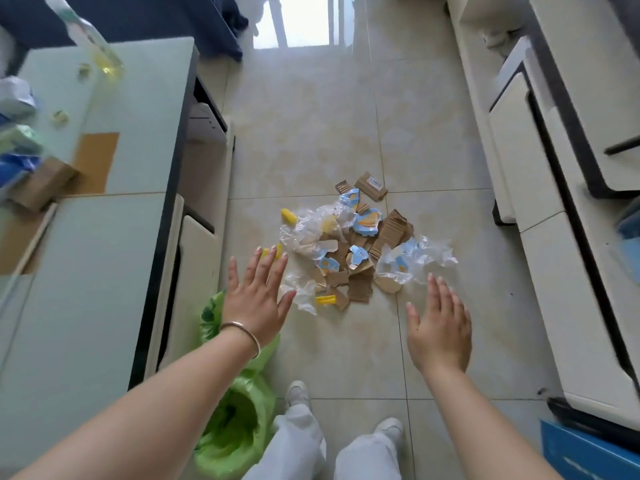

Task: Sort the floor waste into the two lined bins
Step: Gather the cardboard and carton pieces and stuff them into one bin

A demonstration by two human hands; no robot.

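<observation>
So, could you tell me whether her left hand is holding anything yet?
No: the left hand is open, fingers straight and spread above the floor waste.

Both bare forearms reach forward and down from the bottom of the view. The left hand [255, 293] is spread flat, palm down, fingers straight and fanned apart, thumb out to the side — a thin metal bangle [242, 332] circles its wrist. The right hand [439, 325] is held level with it, well apart, fingers straight and close together, thumb angled inward — it holds nothing. Below, two legs in pale trousers [360, 455] end in white shoes [297, 393].
</observation>
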